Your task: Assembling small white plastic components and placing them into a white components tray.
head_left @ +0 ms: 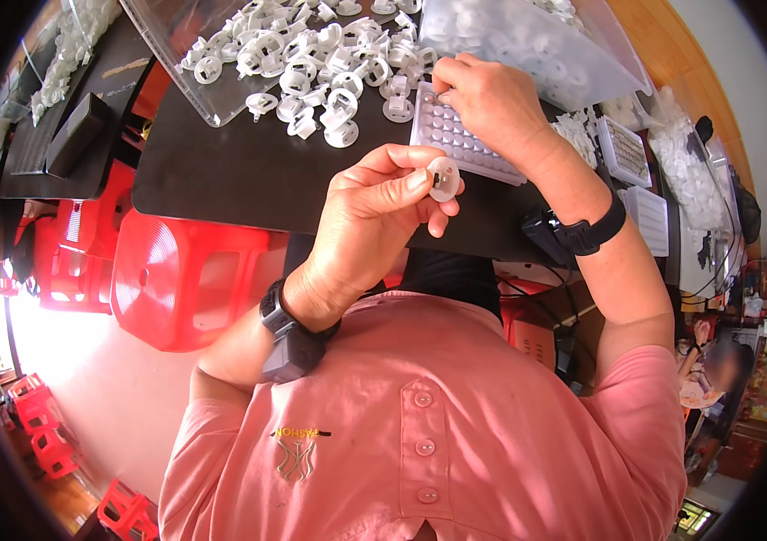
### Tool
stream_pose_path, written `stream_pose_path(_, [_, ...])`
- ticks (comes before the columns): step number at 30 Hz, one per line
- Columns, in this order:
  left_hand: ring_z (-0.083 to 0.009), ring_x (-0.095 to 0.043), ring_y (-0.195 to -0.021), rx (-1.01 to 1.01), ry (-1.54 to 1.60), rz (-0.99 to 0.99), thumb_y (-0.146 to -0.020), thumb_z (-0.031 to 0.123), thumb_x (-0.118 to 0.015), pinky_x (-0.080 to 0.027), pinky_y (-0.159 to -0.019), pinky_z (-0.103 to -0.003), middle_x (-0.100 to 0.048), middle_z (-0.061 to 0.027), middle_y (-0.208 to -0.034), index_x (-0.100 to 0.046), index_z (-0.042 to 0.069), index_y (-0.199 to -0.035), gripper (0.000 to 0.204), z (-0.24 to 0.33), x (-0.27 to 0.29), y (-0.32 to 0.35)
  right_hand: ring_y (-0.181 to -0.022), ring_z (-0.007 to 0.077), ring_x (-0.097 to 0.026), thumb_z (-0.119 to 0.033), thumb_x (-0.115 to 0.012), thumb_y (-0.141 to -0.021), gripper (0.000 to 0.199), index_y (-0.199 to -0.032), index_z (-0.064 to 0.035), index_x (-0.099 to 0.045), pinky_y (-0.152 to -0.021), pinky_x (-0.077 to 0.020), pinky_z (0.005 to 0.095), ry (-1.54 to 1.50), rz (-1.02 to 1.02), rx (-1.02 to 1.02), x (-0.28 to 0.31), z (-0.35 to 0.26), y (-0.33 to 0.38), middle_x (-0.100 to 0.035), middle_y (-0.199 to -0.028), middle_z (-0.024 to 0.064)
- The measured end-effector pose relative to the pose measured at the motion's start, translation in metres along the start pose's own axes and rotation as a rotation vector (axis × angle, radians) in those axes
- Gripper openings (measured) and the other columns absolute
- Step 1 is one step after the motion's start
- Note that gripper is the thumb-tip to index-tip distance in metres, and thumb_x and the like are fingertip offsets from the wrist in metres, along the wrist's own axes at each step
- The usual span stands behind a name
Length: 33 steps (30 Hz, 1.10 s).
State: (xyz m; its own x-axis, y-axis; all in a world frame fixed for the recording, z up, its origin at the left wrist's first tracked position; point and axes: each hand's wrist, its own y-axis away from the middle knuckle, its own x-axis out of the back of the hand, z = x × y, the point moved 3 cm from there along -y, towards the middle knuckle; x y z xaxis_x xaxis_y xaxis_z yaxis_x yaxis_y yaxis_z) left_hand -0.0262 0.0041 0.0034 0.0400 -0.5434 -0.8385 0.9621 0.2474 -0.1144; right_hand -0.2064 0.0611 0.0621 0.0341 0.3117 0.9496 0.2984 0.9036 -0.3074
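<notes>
My left hand (374,216) pinches a small round white plastic cap (443,178) between thumb and fingers, above the black tabletop (239,171). My right hand (483,95) rests with closed fingertips on the top edge of a white dimpled tray (456,140) with many small wells. What its fingertips pinch is too small to see. A heap of loose white plastic parts (311,68) lies just beyond the left hand.
A clear plastic lid (185,68) holds part of the heap. A clear bag of white parts (528,41) sits at the far right. More dimpled trays (622,149) lie to the right. Red plastic stools (185,279) stand below the table on the left.
</notes>
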Motion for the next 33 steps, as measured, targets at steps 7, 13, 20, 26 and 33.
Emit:
stream_pose_path(7, [-0.0263, -0.066, -0.087, -0.003, -0.043, 0.023, -0.097, 0.019, -0.065, -0.048, -0.066, -0.033, -0.067, -0.0218, -0.104, -0.063, -0.002, -0.115, 0.028, 0.000, -0.001, 0.000, -0.077, 0.0306, -0.067, -0.012, -0.065, -0.081, 0.014, -0.094, -0.0100, -0.070, -0.070, -0.0513, 0.0402, -0.192, 0.052, -0.011, 0.001, 0.007, 0.003, -0.070, -0.088, 0.0094])
stream_pose_path(13, [-0.0256, -0.064, -0.086, -0.009, -0.060, 0.037, -0.096, 0.020, -0.066, -0.047, -0.066, -0.033, -0.066, -0.0213, -0.102, -0.063, -0.003, -0.114, 0.029, 0.001, -0.003, 0.000, -0.075, 0.0299, -0.067, -0.012, -0.067, -0.080, 0.013, -0.093, -0.0094, -0.071, -0.069, -0.0511, 0.0400, -0.221, -0.050, -0.079, 0.001, 0.010, 0.002, -0.070, -0.085, 0.0099])
stream_pose_path(20, [-0.0262, -0.064, -0.088, -0.010, -0.061, -0.001, -0.096, 0.022, -0.067, -0.047, -0.067, -0.033, -0.066, -0.0214, -0.103, -0.063, -0.003, -0.114, 0.031, -0.001, -0.001, -0.002, -0.075, 0.0280, -0.066, -0.012, -0.066, -0.081, 0.012, -0.091, -0.0067, -0.069, -0.070, -0.0502, 0.0382, -0.214, -0.055, -0.088, 0.000, 0.014, 0.005, -0.068, -0.082, 0.0100])
stream_pose_path(26, [-0.0253, -0.067, -0.089, -0.004, 0.005, 0.007, -0.098, 0.013, -0.063, -0.053, -0.073, -0.035, -0.067, -0.0191, -0.106, -0.062, -0.003, -0.115, 0.024, 0.000, 0.000, -0.001, -0.077, 0.0145, -0.062, -0.003, -0.064, -0.085, 0.007, -0.091, 0.0011, -0.064, -0.071, -0.0479, 0.0295, -0.578, 0.009, -0.094, 0.073, -0.033, 0.048, -0.065, -0.080, 0.0052])
stream_pose_path(33, [-0.0267, -0.066, -0.098, 0.039, 0.041, 0.065, -0.098, 0.017, -0.064, -0.055, -0.089, -0.039, -0.067, -0.0186, -0.108, -0.057, 0.000, -0.121, 0.030, 0.002, -0.001, -0.004, -0.067, 0.0176, -0.065, 0.003, -0.067, -0.084, 0.006, -0.089, 0.0009, -0.066, -0.062, -0.0502, 0.0298, -1.089, -0.172, -0.117, 0.031, -0.108, 0.086, -0.065, -0.079, 0.0072])
